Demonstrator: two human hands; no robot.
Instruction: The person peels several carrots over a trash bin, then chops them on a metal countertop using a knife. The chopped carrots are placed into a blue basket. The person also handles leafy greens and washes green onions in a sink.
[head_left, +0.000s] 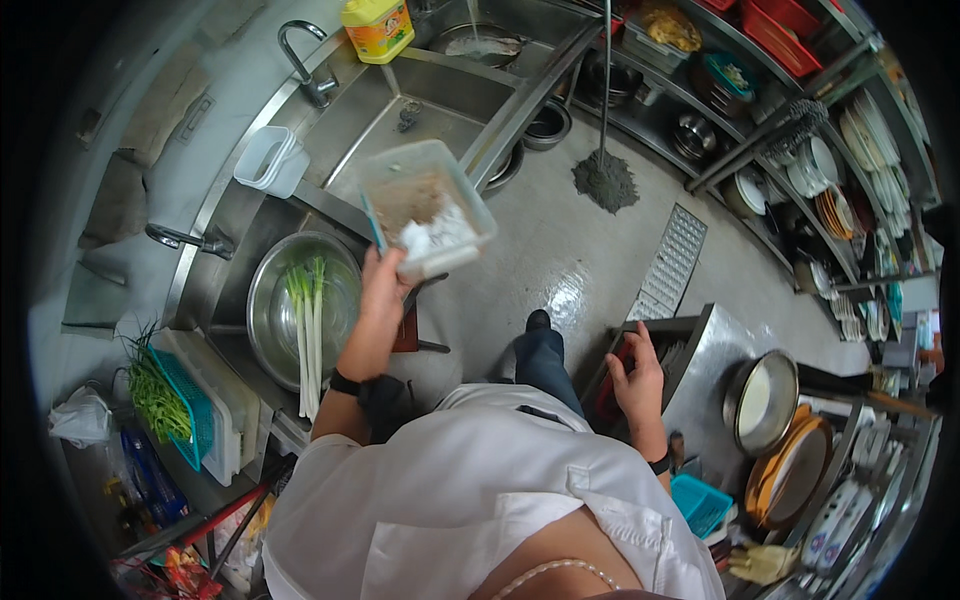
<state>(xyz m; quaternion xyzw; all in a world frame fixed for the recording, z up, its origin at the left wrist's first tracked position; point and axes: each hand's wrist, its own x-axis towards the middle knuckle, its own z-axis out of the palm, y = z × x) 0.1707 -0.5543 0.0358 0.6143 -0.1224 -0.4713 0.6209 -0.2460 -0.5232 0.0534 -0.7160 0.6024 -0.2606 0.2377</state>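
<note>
My left hand (385, 281) grips the near edge of a translucent plastic container (484, 217), which is tilted and slightly blurred. Inside it lie a white lump (442, 232) and brownish residue, whose nature I cannot tell. The container is held beside the middle basin (442, 97) of a stainless steel sink. Just below that hand, a metal bowl (262, 315) in the nearer basin holds several long scallions (307, 337) leaning over its rim. My right hand (637, 375) hangs with fingers apart and nothing in it, near the corner of a stainless steel worktable (701, 375).
Water runs onto a fish (484, 46) in a pan in the far basin. A mop (606, 184) stands on the wet-looking floor near a drain grate (667, 259). Shelves with dishes (814, 165) line the right. White tubs (271, 161) and a yellow jug (377, 34) stand on the sink.
</note>
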